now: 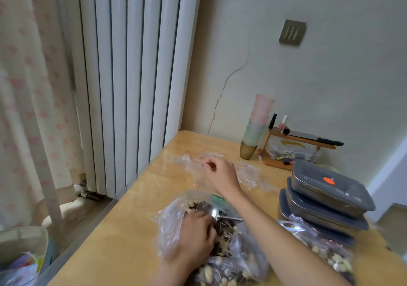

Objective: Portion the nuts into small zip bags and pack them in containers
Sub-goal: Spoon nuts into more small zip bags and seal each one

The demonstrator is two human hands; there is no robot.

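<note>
Nearest the table's (123, 230) left edge, the left hand (193, 235) rests on the big open bag of mixed nuts and seeds (220, 261) at the front edge, fingers curled over its loose plastic and touching the handle of a metal spoon (209, 212) that lies in the bag's mouth; whether it truly grips the spoon I cannot tell. If that hand shifts, the slack mouth could sag and spill seeds over the front edge, or the spoon could slide out. Further in, toward the middle of the table, the right hand (220, 173) reaches across the open bag and pinches at one of the empty small zip bags (244, 173) scattered there; the thin film clings together, so it may lift several at once or fumble the seal, and the forearm passing over the nuts could drag the big bag along. At the right edge a filled small bag (326, 248) leans against a stack of lidded grey containers (326, 195) whose tiers sit slightly askew, so a knock from the right elbow might topple them.
</note>
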